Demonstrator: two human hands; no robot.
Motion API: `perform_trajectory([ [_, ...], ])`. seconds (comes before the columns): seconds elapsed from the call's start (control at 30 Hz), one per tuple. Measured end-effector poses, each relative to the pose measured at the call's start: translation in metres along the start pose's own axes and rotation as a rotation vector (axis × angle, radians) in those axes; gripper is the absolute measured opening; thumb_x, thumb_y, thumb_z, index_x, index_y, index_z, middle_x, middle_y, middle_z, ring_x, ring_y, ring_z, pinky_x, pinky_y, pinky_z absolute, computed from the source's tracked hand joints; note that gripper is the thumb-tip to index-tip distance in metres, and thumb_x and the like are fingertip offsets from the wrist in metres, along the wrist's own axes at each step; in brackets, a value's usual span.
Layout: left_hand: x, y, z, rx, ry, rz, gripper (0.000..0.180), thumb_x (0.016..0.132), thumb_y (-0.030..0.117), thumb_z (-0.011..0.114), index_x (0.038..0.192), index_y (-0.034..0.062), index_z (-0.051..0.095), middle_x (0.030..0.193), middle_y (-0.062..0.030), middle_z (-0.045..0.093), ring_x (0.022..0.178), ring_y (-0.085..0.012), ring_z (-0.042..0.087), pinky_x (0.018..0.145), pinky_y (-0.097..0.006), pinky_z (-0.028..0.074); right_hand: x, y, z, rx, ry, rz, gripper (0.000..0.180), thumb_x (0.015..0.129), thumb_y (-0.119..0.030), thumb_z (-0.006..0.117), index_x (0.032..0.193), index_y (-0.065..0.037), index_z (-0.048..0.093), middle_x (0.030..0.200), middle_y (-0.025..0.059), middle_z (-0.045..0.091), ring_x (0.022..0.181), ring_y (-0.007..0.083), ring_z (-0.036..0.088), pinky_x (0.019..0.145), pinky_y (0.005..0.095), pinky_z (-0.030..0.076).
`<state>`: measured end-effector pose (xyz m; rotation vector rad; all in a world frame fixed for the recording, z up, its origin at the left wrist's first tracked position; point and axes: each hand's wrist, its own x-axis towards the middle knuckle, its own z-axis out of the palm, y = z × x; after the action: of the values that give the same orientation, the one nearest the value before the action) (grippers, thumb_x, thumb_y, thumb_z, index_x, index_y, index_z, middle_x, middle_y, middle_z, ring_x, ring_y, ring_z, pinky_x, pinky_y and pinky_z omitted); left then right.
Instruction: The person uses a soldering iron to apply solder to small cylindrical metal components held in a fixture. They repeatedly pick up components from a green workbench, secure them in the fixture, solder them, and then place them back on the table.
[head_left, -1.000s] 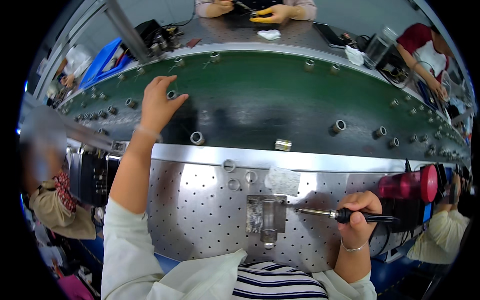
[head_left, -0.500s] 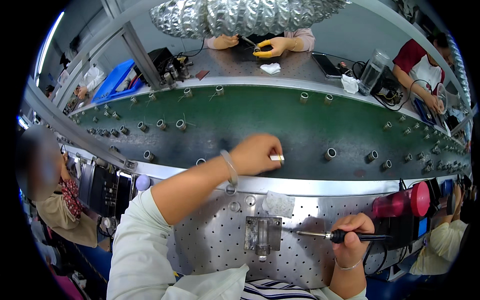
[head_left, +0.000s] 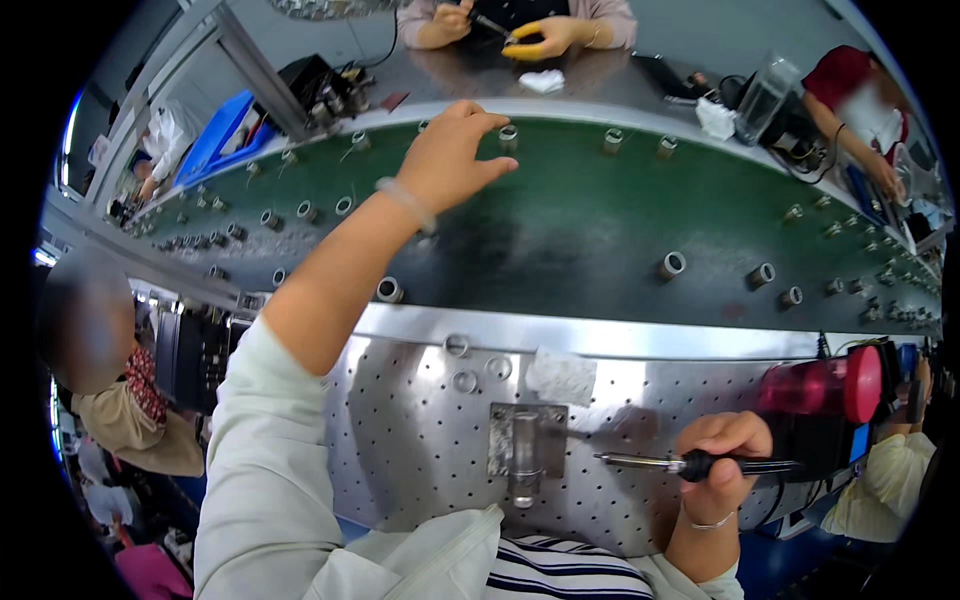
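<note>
Soldering iron (head_left: 692, 464) pointing left, long axis crosswise.
My right hand (head_left: 727, 452) grips it; my left hand (head_left: 447, 160) reaches forward, spread wide near a metal cylinder (head_left: 509, 140).

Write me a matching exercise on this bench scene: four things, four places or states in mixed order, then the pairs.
Column one
1. left hand
2. soldering iron
3. blue tray
4. pink container

Column two
A. on the far side of the green belt, toward the left
B. closed with a red lid
C. open above the belt
D. held in the right hand

Pairs: 1-C, 2-D, 3-A, 4-B
</note>
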<state>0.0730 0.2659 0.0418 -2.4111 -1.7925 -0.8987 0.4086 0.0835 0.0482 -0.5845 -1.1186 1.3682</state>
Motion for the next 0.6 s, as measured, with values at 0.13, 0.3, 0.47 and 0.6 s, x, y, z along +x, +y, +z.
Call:
perform_trajectory([
  [0.13,-0.081,0.046,-0.066,-0.459,-0.343,-0.017,0.024,0.075,0.008,0.071,0.098,0.0084,0.067,0.096,-0.0034,0.06,0.083,-0.0118,0.056,0.062,-0.024,0.046,0.0,-0.003,0.007,-0.046,0.008,0.036,0.032,0.08,-0.025,0.07,0.078,-0.002,0.049,0.059,0.005,0.051,0.041,0.0089,0.044,0.04,0.0198,0.034],
  [0.3,-0.168,0.075,-0.079,-0.336,-0.275,-0.116,0.021,0.065,-0.003,0.072,0.083,0.0056,0.066,0.099,-0.0059,0.054,0.082,-0.0169,0.056,0.065,-0.026,0.047,0.003,0.006,0.013,-0.065,-0.001,0.085,0.031,0.079,-0.025,0.07,0.078,-0.002,0.048,0.059,0.0055,0.05,0.045,0.0093,0.043,0.043,0.0203,0.036],
  [0.47,-0.175,0.069,-0.05,-0.357,-0.168,-0.164,0.019,0.067,-0.003,0.073,0.082,0.0051,0.066,0.103,-0.0073,0.052,0.08,-0.0142,0.054,0.067,-0.025,0.046,0.004,0.013,0.004,-0.007,0.003,0.079,0.025,0.079,-0.017,0.07,0.08,0.003,0.055,0.063,0.0105,0.057,0.045,0.0109,0.053,0.044,0.0185,0.041],
  [0.6,-0.167,0.075,-0.057,-0.936,-0.172,-0.434,0.007,0.075,0.004,0.072,0.08,0.0016,0.067,0.102,-0.0074,0.054,0.083,-0.0116,0.056,0.065,-0.023,0.047,0.002,0.014,0.003,-0.017,0.015,0.065,0.025,0.079,-0.017,0.069,0.08,0.003,0.055,0.063,0.0101,0.057,0.045,0.0105,0.052,0.044,0.0186,0.041],
])
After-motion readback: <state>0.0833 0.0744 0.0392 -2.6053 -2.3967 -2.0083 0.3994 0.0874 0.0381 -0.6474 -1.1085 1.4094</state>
